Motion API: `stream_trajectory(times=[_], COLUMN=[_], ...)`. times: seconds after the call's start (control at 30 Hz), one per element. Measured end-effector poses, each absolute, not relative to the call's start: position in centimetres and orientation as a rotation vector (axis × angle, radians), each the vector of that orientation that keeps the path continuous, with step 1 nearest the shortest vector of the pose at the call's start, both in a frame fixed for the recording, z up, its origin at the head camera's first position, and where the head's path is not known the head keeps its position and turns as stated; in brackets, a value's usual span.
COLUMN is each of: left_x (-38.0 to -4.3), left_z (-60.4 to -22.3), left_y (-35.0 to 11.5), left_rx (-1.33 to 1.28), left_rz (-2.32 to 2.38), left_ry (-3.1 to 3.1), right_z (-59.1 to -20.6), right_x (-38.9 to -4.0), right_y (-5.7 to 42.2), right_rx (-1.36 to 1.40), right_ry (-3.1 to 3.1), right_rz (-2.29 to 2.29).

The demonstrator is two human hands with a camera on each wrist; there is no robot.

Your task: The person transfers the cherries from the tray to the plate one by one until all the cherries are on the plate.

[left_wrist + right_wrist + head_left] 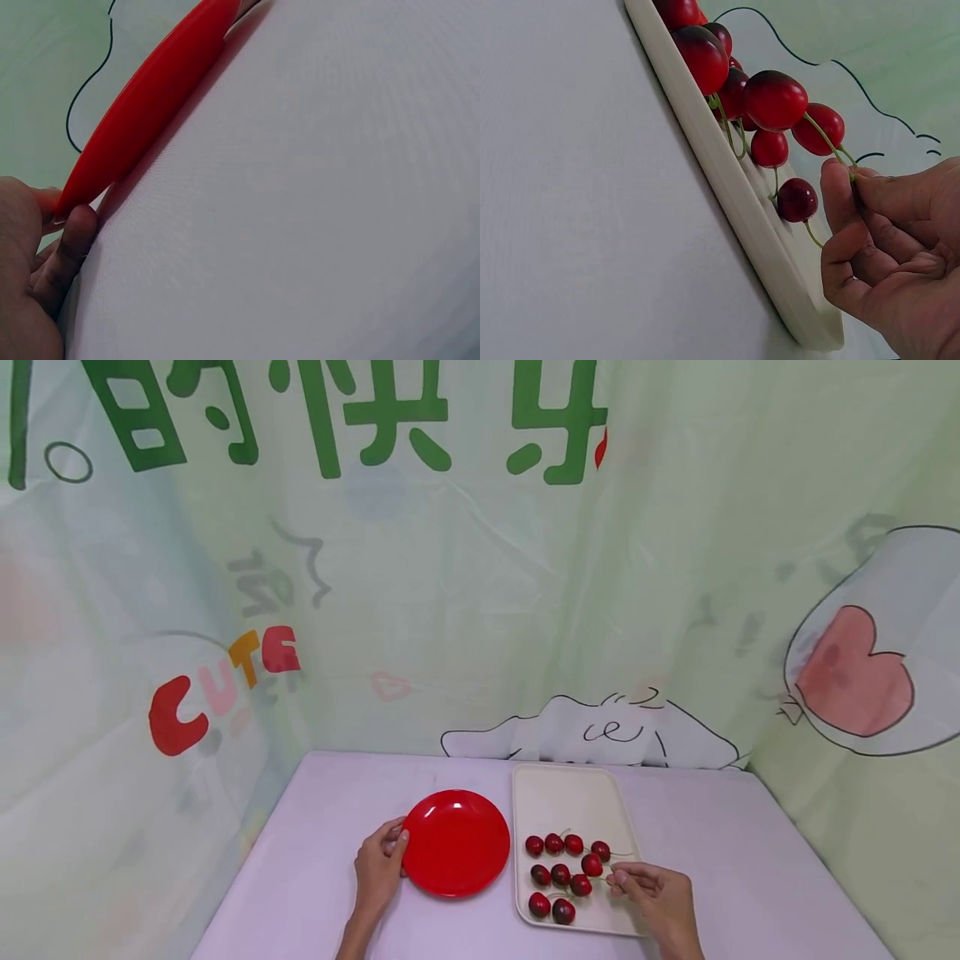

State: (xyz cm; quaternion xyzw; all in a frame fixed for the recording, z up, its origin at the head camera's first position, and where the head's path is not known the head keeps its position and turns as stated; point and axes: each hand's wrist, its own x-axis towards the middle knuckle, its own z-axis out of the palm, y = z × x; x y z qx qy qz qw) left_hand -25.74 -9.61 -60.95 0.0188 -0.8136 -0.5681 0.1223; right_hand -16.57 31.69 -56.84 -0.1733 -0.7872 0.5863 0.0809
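In the head view my left hand (pixel 378 864) holds the left rim of a round red plate (pixel 456 843), thumb on top. The left wrist view shows the plate (pixel 150 105) from the side, its edge between thumb and fingers. My right hand (pixel 654 897) is over the right side of a cream tray (pixel 566 793). Its thumb and forefinger pinch the joined green stems of a pair of cherries, one cherry (pixel 776 101) nearer the wrist camera and the other cherry (pixel 819 129) behind it. Several more dark red cherries (pixel 553 843) lie in loose rows on the tray.
Plate and tray stand side by side on a white-covered table (pixel 360 785), a narrow gap between them. A pale green printed curtain (pixel 450 610) rises behind the table and along both sides.
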Motion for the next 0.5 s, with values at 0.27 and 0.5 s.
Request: stream_trajectory(times=[0.27,0.5], left_x=[-26.0,-26.1], left_z=[-61.6,-61.8], left_y=[-9.6,-9.6], left_rx=[0.068,0.072], left_rz=[-1.642,-1.645], left_ry=[-2.386,-2.393], right_z=[-57.8,-56.9], right_x=[-16.7,-16.6], right_y=[31.5,30.6], right_rx=[-0.442,-0.438], right_ry=[-2.312,-2.298], right_rz=[1.737,1.731])
